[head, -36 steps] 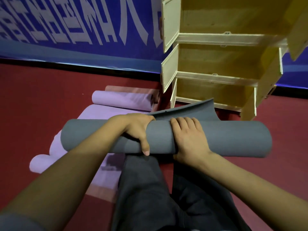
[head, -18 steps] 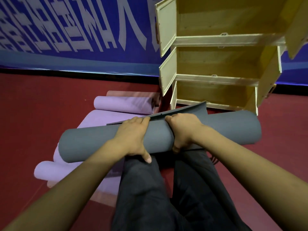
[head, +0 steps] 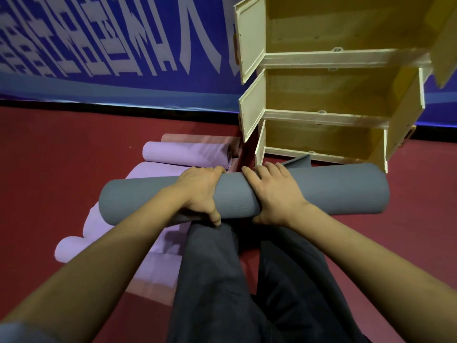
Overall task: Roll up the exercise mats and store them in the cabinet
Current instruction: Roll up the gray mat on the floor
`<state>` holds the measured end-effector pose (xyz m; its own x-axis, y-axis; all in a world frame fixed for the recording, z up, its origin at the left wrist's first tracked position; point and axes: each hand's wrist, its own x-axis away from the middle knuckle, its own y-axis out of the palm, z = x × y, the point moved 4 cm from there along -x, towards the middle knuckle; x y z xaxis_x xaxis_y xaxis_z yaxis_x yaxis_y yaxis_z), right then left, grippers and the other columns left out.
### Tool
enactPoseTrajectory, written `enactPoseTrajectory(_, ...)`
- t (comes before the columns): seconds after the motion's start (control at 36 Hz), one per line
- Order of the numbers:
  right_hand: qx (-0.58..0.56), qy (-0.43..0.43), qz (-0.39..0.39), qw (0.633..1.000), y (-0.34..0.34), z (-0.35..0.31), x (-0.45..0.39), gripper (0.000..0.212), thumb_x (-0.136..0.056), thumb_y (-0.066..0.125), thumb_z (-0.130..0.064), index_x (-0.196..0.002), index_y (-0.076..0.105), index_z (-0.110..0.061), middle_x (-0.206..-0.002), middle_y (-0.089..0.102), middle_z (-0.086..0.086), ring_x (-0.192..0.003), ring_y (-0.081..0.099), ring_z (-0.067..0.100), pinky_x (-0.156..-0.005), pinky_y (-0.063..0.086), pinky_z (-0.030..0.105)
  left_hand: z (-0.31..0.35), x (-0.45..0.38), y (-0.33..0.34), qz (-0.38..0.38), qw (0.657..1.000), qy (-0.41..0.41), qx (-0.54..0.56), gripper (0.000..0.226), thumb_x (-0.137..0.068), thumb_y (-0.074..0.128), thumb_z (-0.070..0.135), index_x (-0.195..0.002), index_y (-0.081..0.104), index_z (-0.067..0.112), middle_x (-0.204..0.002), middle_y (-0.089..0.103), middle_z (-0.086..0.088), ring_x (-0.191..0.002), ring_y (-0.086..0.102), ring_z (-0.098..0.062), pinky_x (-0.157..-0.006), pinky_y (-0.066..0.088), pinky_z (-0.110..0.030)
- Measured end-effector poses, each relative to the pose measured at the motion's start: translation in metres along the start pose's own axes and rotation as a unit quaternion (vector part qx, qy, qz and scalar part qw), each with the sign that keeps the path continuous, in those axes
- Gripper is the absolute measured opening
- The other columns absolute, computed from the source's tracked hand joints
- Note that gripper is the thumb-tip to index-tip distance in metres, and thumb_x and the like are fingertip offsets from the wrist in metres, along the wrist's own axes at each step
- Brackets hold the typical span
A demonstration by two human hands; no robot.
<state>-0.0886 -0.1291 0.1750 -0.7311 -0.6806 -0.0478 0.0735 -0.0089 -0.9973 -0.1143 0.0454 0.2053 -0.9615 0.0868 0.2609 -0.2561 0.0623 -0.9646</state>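
Observation:
A thick grey exercise mat [head: 333, 189] lies rolled crosswise just past my knees, with only a small flap of its free end [head: 298, 162] showing behind it. My left hand [head: 201, 191] grips the roll near its middle, fingers over the top and thumb on the near side. My right hand [head: 273, 194] grips it right beside, fingers curled over the top. The pale wooden cabinet [head: 329, 115] stands just beyond, its doors swung open on three bare shelves.
A rolled purple mat [head: 185, 153] and a pinkish roll [head: 200, 138] lie left of the cabinet. More purple mat [head: 158, 266] spreads on the red floor [head: 49, 169] under my left arm. A blue banner wall [head: 111, 45] runs behind. My dark trouser legs [head: 222, 280] fill the foreground.
The grey roll has turned away from me and taken up most of the free flap. Both hands have shifted over the top of the roll, which now sits closer to the cabinet.

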Motion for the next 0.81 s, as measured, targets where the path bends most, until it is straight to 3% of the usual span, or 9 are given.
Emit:
enactPoseTrajectory(0.17, -0.007, -0.003, -0.027, 1.0, -0.009, 0.002, -0.007, 0.114, -0.053, 0.08, -0.063, -0.146, 0.032, -0.017, -0.128, 0.056, 0.008, -0.111, 0.057, 0.03, -0.099, 0.044, 0.041, 0.002, -0.003, -0.004, -0.016, 1.0, -0.015, 0.021, 0.106, -0.035, 0.091, 0.061, -0.124, 0.043, 0.03, -0.111, 0.065, 0.007, -0.096, 0.063, -0.023, -0.078, 0.05, -0.036)
enactPoseTrajectory(0.28, -0.023, -0.012, -0.041, 0.999, -0.017, 0.004, -0.004, 0.109, -0.05, 0.08, -0.062, -0.14, 0.038, -0.018, -0.119, 0.061, 0.005, -0.104, 0.061, 0.029, -0.09, 0.046, 0.036, 0.005, 0.003, -0.009, -0.043, 0.998, -0.01, 0.033, 0.101, -0.034, 0.091, 0.061, -0.118, 0.044, 0.032, -0.103, 0.064, 0.008, -0.09, 0.06, -0.022, -0.07, 0.044, -0.034)
enactPoseTrajectory(0.5, -0.01, -0.017, -0.049, 0.999, -0.021, -0.004, 0.029, 0.094, -0.052, 0.08, -0.059, -0.128, 0.041, -0.019, -0.116, 0.062, 0.002, -0.101, 0.063, 0.027, -0.085, 0.046, 0.034, 0.022, 0.027, -0.004, -0.029, 0.999, 0.028, -0.004, 0.092, -0.035, 0.089, 0.066, -0.104, 0.041, 0.028, -0.092, 0.06, 0.006, -0.079, 0.055, -0.023, -0.064, 0.037, -0.034)
enactPoseTrajectory(0.64, -0.01, -0.024, -0.072, 0.997, -0.028, -0.011, 0.05, 0.094, -0.051, 0.08, -0.056, -0.128, 0.041, -0.018, -0.114, 0.062, 0.002, -0.099, 0.064, 0.028, -0.081, 0.045, 0.032, 0.025, 0.04, 0.002, -0.051, 0.998, 0.033, 0.017, 0.095, -0.03, 0.085, 0.07, -0.106, 0.043, 0.031, -0.092, 0.062, 0.007, -0.08, 0.059, -0.02, -0.073, 0.053, -0.038)
enactPoseTrajectory(0.81, -0.021, -0.029, -0.116, 0.993, -0.037, -0.023, 0.077, 0.093, -0.051, 0.078, -0.057, -0.127, 0.042, -0.019, -0.112, 0.062, 0.001, -0.098, 0.065, 0.028, -0.082, 0.046, 0.031, 0.04, 0.069, 0.003, -0.091, 0.994, 0.046, 0.044, 0.094, -0.03, 0.085, 0.072, -0.104, 0.045, 0.03, -0.09, 0.061, 0.009, -0.078, 0.059, -0.016, -0.074, 0.055, -0.038)
